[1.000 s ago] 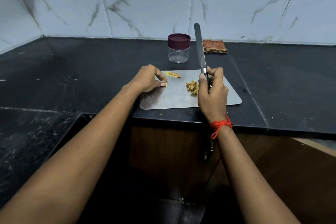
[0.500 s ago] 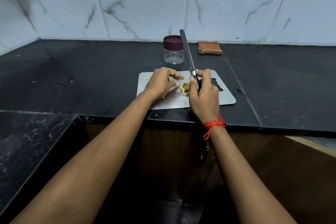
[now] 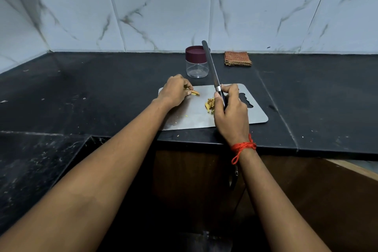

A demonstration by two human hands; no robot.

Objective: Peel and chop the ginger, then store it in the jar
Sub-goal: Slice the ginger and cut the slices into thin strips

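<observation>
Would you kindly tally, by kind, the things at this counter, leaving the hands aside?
Clear jar with maroon lid: 1
Flat steel cutting board: 1
Long steel-bladed knife: 1
Folded brown checked cloth: 1
Yellow ginger piece and cut ginger pile: 2
Total: 6

Beyond my steel board (image 3: 256, 115), the lidded jar (image 3: 196, 66) stands in the way, my raised knife blade (image 3: 211, 67) crossing its right edge; a folded cloth (image 3: 237, 58) lies further right; bare black counter (image 3: 317, 92) spreads open either side.

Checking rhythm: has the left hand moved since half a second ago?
Yes: left hand moved left across the cutting board, from the chopped pile to the ginger piece.
</observation>
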